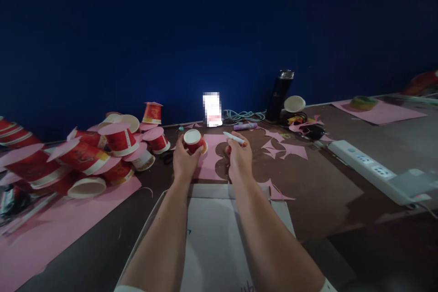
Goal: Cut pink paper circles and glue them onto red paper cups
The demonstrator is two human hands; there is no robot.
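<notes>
Dim blue-walled room, brown table (325,191): left hand (184,160) clamped on an upturned red cup (193,141) over pink paper (210,157) already cut with round holes, right hand (239,162) gripping a pen (234,138); many capped cups (102,155) piled left.

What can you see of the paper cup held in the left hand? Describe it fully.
The paper cup is red with a pale band near its rim and a white base. It looks like thin coated paper. It is turned upside down and tilted, base facing up toward the camera. The left hand wraps it from below and the side, above a pink paper sheet.
</notes>
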